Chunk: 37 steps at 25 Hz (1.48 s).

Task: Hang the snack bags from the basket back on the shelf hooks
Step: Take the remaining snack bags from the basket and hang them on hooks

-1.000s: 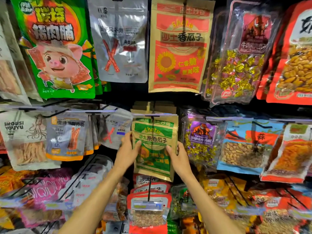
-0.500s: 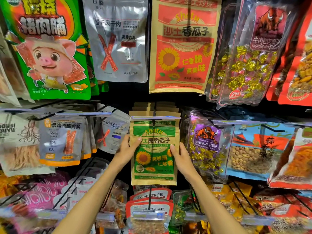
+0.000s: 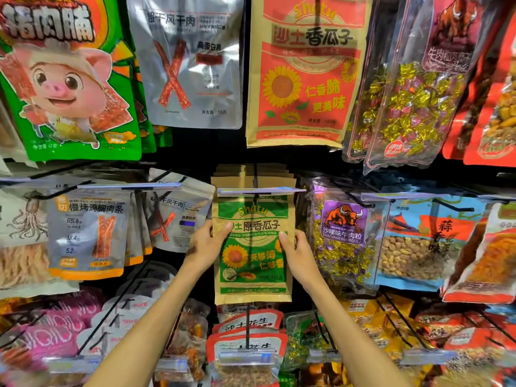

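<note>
**Kraft-and-green seed bag at its hook, both hands on it**

Near end: left hand (image 3: 208, 247) pinches the bag's left edge and right hand (image 3: 297, 255) its right edge, thumbs on the front face. Neither hand has let go.

The seed bag (image 3: 252, 261) hangs upright in the middle row, top tucked under the price strip (image 3: 259, 191). The hook (image 3: 255, 180) runs back from there through a stack of matching bags (image 3: 251, 171).

Progress: the strip hides the hang hole, so I can't confirm it's threaded; probably on or nearly on. Left for this bag: seat it, then release. The basket isn't in view, so the remaining count is unknown.

Clearance is tight sideways. The silver jerky bag (image 3: 178, 216) sits just beside the left hand and the purple beef-candy bag (image 3: 340, 236) just beside the right. Peanut bags (image 3: 248, 325) sit just below the bottom edge. Open room is straight back toward the person; pull the hands out that way.
</note>
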Each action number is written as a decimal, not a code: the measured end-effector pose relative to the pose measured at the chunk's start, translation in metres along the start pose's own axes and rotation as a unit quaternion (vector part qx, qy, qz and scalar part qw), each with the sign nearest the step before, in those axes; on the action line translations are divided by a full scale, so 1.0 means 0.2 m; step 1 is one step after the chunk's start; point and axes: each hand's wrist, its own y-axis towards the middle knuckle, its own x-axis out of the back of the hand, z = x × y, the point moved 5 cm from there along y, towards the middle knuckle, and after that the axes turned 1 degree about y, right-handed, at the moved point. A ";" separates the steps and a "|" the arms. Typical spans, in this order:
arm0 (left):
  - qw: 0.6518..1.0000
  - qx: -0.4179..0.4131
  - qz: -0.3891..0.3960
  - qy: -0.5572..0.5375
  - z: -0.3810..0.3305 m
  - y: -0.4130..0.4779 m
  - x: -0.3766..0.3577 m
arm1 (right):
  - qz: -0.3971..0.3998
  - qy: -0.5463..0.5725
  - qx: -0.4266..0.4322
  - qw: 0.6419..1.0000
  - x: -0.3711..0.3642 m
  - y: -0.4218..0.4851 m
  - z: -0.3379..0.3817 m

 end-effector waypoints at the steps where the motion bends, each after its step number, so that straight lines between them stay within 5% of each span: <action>1: 1.000 0.003 -0.003 0.012 -0.03 -0.01 0.01 | -0.003 -0.009 -0.002 1.000 0.00 0.00 0.00; 9: 0.993 -0.015 0.012 0.113 -0.12 -0.09 0.01 | -0.072 -0.115 -0.017 0.991 0.07 -0.04 0.05; 13: 0.972 0.025 0.008 0.232 -0.14 -0.15 0.00 | -0.041 -0.181 -0.022 0.982 0.05 -0.07 0.08; 20: 0.960 0.005 0.085 0.267 -0.18 -0.26 0.03 | 0.043 -0.227 0.012 0.973 0.02 -0.18 0.15; 30: 0.822 -0.040 0.078 0.563 -0.42 -0.59 -0.04 | 0.141 -0.539 0.089 0.826 0.19 -0.41 0.24; 37: 0.804 -0.044 0.092 0.586 -0.58 -0.77 -0.23 | 0.132 -0.598 0.100 0.784 0.47 -0.56 0.29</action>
